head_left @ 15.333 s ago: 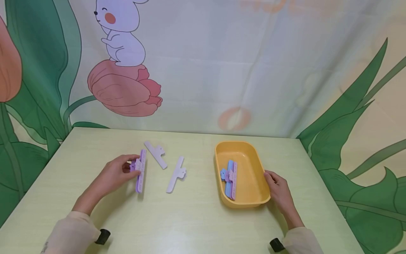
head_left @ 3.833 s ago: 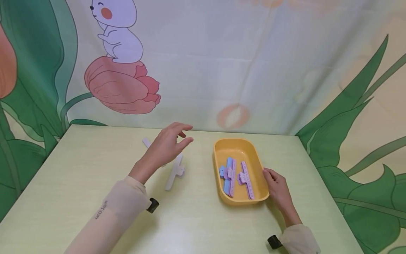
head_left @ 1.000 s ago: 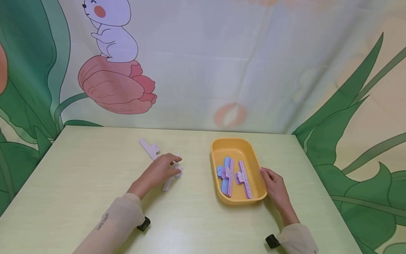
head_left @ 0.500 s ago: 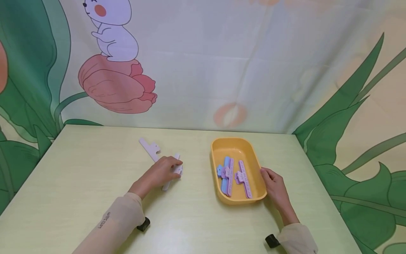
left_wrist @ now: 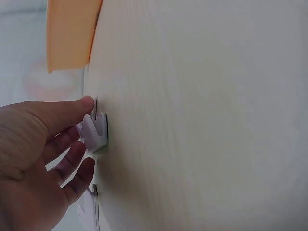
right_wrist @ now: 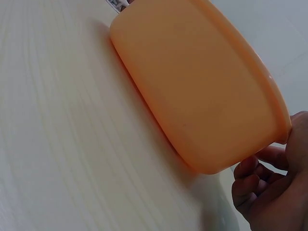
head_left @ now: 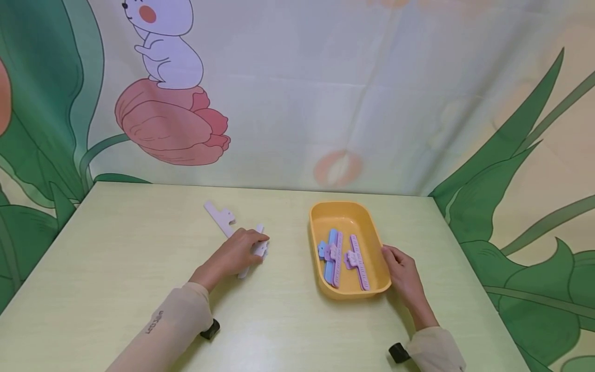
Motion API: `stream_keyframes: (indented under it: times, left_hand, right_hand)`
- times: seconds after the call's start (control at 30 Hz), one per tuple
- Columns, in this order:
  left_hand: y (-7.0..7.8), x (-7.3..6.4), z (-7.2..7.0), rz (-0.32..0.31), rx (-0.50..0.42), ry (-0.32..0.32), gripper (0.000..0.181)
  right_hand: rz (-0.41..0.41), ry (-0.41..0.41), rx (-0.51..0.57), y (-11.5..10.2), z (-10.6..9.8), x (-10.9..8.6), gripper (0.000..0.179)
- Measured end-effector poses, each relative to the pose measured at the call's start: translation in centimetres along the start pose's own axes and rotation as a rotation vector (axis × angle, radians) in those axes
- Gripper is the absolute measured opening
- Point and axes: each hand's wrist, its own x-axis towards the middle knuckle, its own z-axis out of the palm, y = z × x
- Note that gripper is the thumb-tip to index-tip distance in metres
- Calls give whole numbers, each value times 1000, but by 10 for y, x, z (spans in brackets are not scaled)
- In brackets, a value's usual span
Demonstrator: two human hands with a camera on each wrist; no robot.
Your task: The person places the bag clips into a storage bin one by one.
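In the head view my left hand (head_left: 232, 253) grips a pale lilac bag clip (head_left: 260, 249) on the table, thumb and forefinger at its handle. The left wrist view shows the clip's handle (left_wrist: 94, 134) between thumb and fingers. A second pale clip (head_left: 218, 218) lies just behind that hand, its lower end hidden. My right hand (head_left: 404, 274) holds the right rim of a yellow plastic tray (head_left: 341, 206); in the right wrist view its fingers (right_wrist: 248, 185) are curled at the tray's corner. Inside the tray lie a blue clip (head_left: 331, 237) and two purple clips (head_left: 360, 268).
The pale wooden table (head_left: 288, 330) runs back to a printed curtain (head_left: 279, 103) with a rabbit and flowers. A black wrist camera (head_left: 210, 329) sits at the left cuff, another black camera (head_left: 398, 353) at the right.
A purple clip once in my left hand now lies in the tray. My left hand has since moved over the nearer pale clip and closed on it. The right hand stays at the rim.
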Motion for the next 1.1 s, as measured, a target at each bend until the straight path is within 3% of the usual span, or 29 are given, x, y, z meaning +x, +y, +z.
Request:
stream_keyframes:
  times: [0.47, 0.73, 1.1]
  left_hand:
    - [-1, 0, 0, 14, -37, 28, 51]
    - [0, -1, -2, -10, -135, 50, 51]
    - [-2, 0, -3, 46, -295, 119, 51]
  right_hand:
    - [-22, 11, -1, 1, 1, -1, 55]
    - [-33, 9, 4, 1, 0, -1, 52]
    - [-18, -1, 6, 0, 0, -2, 55]
